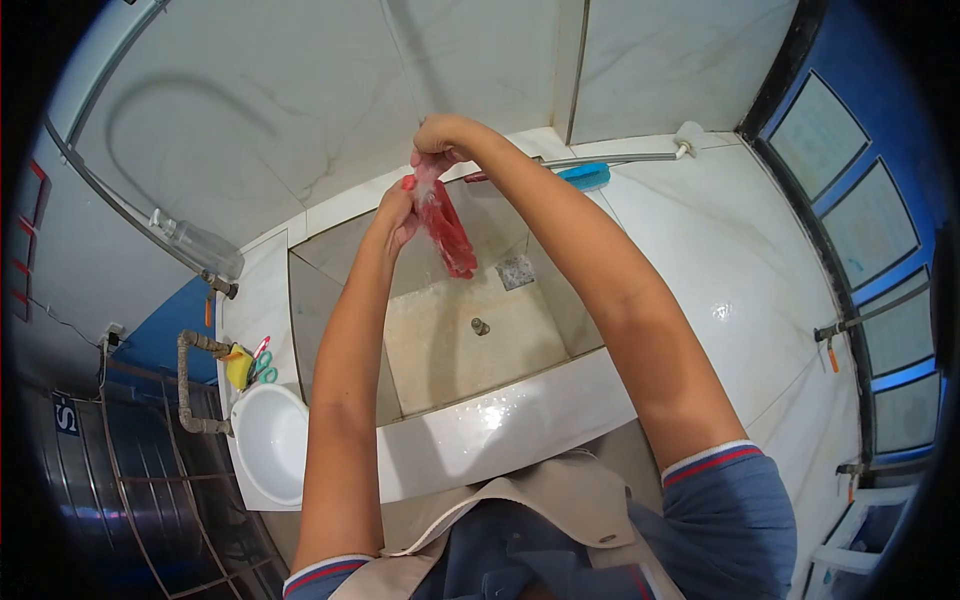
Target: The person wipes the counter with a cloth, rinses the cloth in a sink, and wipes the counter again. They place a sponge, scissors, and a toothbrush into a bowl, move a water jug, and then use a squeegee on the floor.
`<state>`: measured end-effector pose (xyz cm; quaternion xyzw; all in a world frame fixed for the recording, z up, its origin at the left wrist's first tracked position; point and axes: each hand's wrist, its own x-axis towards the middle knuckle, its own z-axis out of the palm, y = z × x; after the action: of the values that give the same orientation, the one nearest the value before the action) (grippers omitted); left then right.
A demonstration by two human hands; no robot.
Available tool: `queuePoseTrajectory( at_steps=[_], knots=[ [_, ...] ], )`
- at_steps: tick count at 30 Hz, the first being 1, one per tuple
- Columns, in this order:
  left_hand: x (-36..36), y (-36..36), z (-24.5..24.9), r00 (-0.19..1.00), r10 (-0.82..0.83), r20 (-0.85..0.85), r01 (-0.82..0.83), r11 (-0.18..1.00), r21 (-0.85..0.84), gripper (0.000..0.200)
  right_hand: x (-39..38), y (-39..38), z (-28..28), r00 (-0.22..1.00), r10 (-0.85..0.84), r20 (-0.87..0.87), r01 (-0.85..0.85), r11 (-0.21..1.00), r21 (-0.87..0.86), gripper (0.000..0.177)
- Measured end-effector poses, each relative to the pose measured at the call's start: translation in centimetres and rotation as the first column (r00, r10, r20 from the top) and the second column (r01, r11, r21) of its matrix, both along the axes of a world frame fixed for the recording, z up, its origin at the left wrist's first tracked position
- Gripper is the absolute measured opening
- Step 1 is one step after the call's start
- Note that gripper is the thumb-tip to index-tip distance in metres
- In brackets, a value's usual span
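Observation:
A limp red item (pixel 450 232), wet and streaked with white suds, hangs over the sink basin (pixel 470 330); I cannot tell whether it is a cloth or a glove. My right hand (pixel 440 138) is closed around its top end, wrist bent and fingers pointing down. Just below and to the left, my left hand (pixel 400 210) pinches its upper edge, with a bit of red showing at the fingertips. The lower end dangles free above the basin floor.
A drain fitting (pixel 480 326) and a grey patch (pixel 516 272) lie in the basin. A blue brush (pixel 584 177) rests on the back right rim. At left are a white bowl (pixel 270 445), a yellow sponge (pixel 238 366), scissors (pixel 266 372) and a clear bottle (pixel 205 248).

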<state>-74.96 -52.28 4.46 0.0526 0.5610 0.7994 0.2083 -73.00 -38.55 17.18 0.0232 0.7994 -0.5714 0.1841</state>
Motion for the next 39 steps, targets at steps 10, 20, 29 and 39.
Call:
queuePoseTrajectory(
  at_steps=[10, 20, 29, 39],
  knots=[
    [2.5, 1.5, 5.5, 0.951, -0.083, -0.297, -0.039, 0.923, -0.384, 0.035, 0.4, 0.7, -0.3, 0.997, -0.033, -0.066, 0.034, 0.999, 0.025, 0.014],
    [5.6, 0.3, 13.4, 0.916, 0.170, -0.363, -0.261, 0.940, -0.219, 0.042, 1.8, -1.2, -9.0, 0.978, 0.178, 0.107, -0.193, 0.969, 0.155, 0.037],
    [4.3, -10.0, 9.2, 0.888, 0.408, -0.212, -0.402, 0.913, 0.071, 0.030, -3.4, -1.3, -15.8, 0.965, -0.104, -0.239, 0.140, 0.980, 0.140, 0.049],
    [4.1, -1.1, -3.3, 0.894, -0.078, 0.442, -0.227, 0.771, 0.595, 0.049, 3.4, -3.3, -8.9, 0.979, 0.186, -0.088, -0.206, 0.874, -0.441, 0.043]
  ],
)
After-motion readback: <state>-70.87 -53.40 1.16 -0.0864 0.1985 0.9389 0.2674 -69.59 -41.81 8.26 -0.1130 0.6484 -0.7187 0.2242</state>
